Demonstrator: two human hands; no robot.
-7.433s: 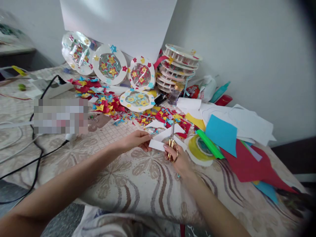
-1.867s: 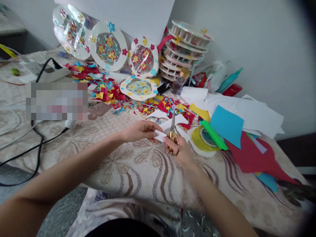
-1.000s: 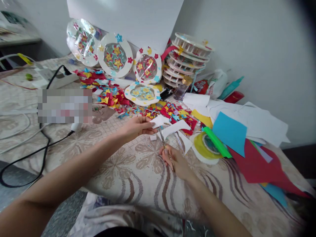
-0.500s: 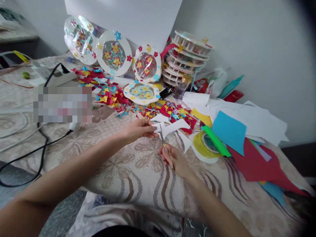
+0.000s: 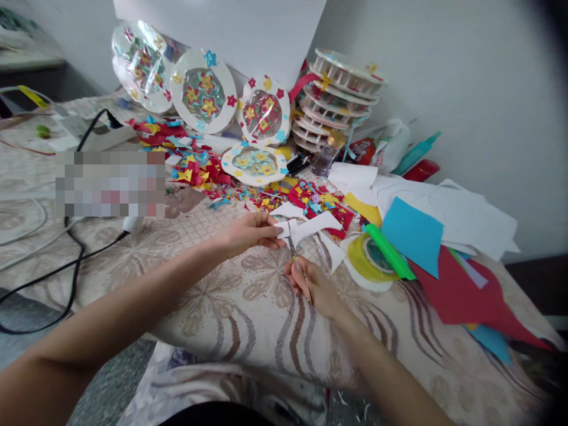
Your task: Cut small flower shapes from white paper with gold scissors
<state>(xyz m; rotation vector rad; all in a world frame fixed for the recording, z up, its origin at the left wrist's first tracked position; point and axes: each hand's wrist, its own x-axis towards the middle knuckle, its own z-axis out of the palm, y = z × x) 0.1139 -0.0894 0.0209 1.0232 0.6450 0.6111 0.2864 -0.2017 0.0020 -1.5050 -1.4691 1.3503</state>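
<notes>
Over the patterned tablecloth, left hand: thumb and fingers closed in a narrow pinch on the left end of a small white paper piece.
Right hand: fingers wrapped around the handles of slim metal scissors, their points directed away from the wearer.
Blades: lying across the small white paper piece, just beside the left fingertips; whether they have bitten into it is too fine to tell.
Step in hand: judging by this pose, snipping or trimming the white piece.
Next move: closing the blades cleanly would call for the pinch to keep the paper flat and taut, with the left fingertips out of the cutting line.
White offcuts: curved and pointed shapes just beyond and to the right of the blades, close enough to be caught by mistake.
Coloured scraps: red, yellow and blue bits heaped farther back.
Tape roll: yellow, right of the hands, a bright green strip lying across it.
Coloured sheets: red and blue, farther right.
Decorated discs: white rims with paper flowers, at the back.
</notes>
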